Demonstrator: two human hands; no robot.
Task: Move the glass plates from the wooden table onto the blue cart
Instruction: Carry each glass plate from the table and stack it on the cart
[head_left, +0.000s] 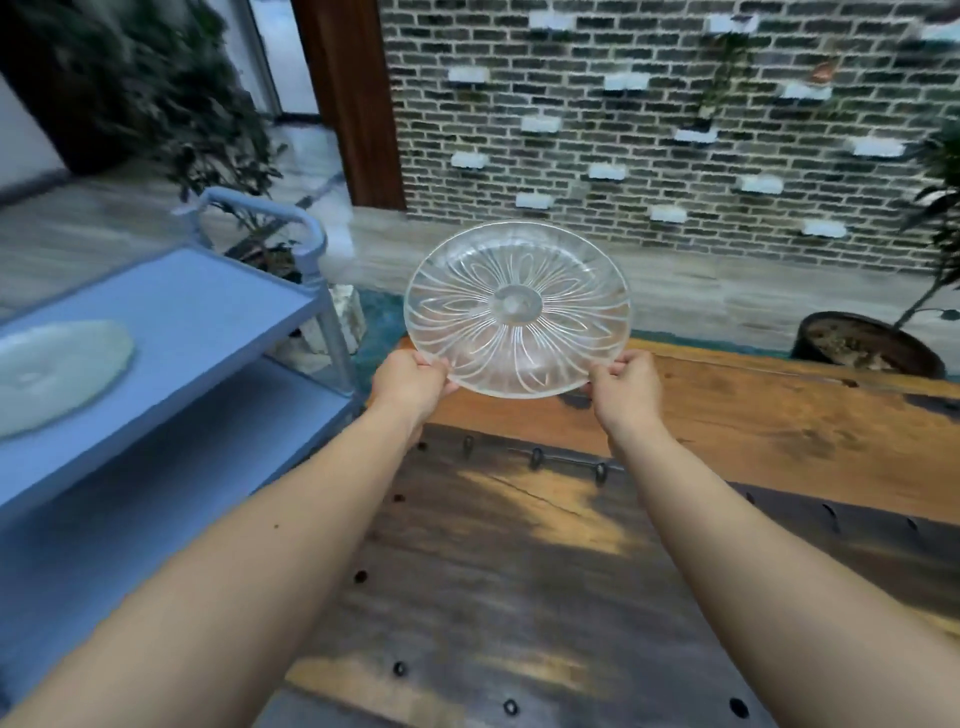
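Observation:
A clear glass plate with a cut petal pattern is held up in the air, tilted toward me, above the far left end of the wooden table. My left hand grips its lower left rim and my right hand grips its lower right rim. To the left stands the blue cart, with another glass plate lying flat on its top shelf.
The cart has a lower shelf and a handle at its far end. A dark potted plant stands past the table at right, leafy plants at left, and a brick wall runs behind.

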